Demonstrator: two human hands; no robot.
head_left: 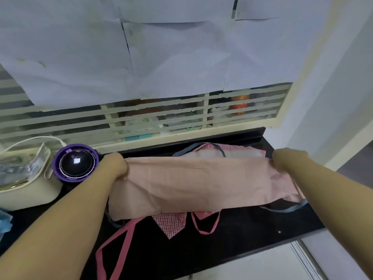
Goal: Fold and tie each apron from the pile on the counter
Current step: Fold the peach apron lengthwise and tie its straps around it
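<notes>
peach apron point(197, 178) is held up over the table point(252, 235) as a long folded band stretched between both hands. Its lower edge hangs over the pile; can't tell if it touches

left grip point(113, 165): fist curled round the left end, cloth bunched inside it
right grip point(287, 159): fingers curled, pinching the right top corner
The top edge is taut and the cloth sags below it

Handling, my read:
- thin woven cloth, very light, no stiffness; it only holds shape under tension or laid flat
- not slippery or fragile, but creases easily
- the layers look free to slide on each other, so if one side goes slack the fold edges will drift out of line
- grey strap point(286, 209) trails off the right end onto the table; this loose tail could snag or get trapped inside a fold

Where to hold:
- for the next fold, the two ends at the top edge as now; bring the ends together, then re-pinch at the new crease
- for tying, take the strap close to where it joins the cloth, not at the free end, so there's less slack to manage

Underneath is the red checked apron point(171, 223), with pink strap point(121, 239) loops running to the near edge. Setting the peach one down on top risks picking those up too

purple round device point(75, 162) sits just beside the left grip, so keep the sweep away from it
</notes>
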